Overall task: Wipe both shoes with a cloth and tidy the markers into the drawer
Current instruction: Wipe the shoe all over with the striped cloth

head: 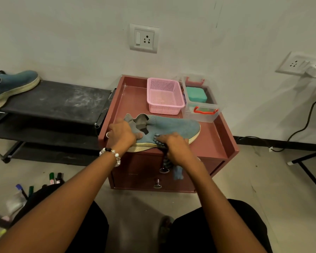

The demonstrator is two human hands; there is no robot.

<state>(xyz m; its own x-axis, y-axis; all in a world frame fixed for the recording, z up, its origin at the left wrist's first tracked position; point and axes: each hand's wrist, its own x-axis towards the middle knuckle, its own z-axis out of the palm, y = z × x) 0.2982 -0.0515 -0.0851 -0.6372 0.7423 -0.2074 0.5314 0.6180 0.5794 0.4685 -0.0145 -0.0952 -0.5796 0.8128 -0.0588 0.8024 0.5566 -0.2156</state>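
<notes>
A blue knit shoe (pixel 179 126) with a cream sole lies on its side on top of the maroon drawer cabinet (pixel 223 143), toe to the right. My left hand (pixel 121 135) grips its heel and collar. My right hand (pixel 177 147) presses a blue-grey cloth (pixel 177 172) against the shoe's side near the sole; the cloth's end hangs down over the drawer front. The second blue shoe (pixel 11 84) rests on the black shoe rack (pixel 62 99) at the far left. Several markers (pixel 52 178) lie on the floor at lower left. Both drawers, with metal knobs (pixel 157 184), are closed.
A pink basket (pixel 164 96) and a clear plastic box (pixel 201 105) holding a teal case stand at the back of the cabinet top. A black cable (pixel 306 123) runs along the wall at right, next to a black table leg (pixel 310 176). My knees frame the bottom.
</notes>
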